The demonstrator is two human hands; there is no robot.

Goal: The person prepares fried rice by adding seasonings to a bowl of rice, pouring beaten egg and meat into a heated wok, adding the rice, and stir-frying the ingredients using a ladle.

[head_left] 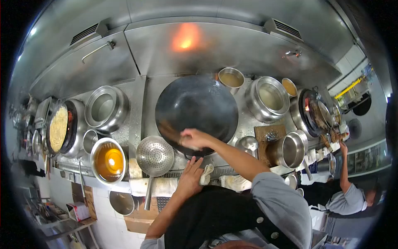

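Note:
A large dark wok (pixel 195 108) sits on the burner in front of me, smooth inside with a thin haze over it. My right hand (pixel 195 139) is closed on a brown brush (pixel 172 132) inside the wok's near left part; its bristle end is smeared by motion. At the wok's near rim rests my left hand (pixel 190 176), its fingers pointing up toward the rim. A bunched white cloth (pixel 206 174) shows at that hand's thumb side and seems gripped there; the palm is hidden. Left of the wok lies a perforated strainer ladle (pixel 155 156), handle toward me.
Left stand a bowl of orange liquid (pixel 100 162), a steel pot (pixel 118 106) and a pan of yellow food (pixel 59 128). Right are a large pot (pixel 253 103), a ladle (pixel 248 143) and a saucepan (pixel 286 151). A co-worker's arm (pixel 344 170) reaches toward the far-right burner.

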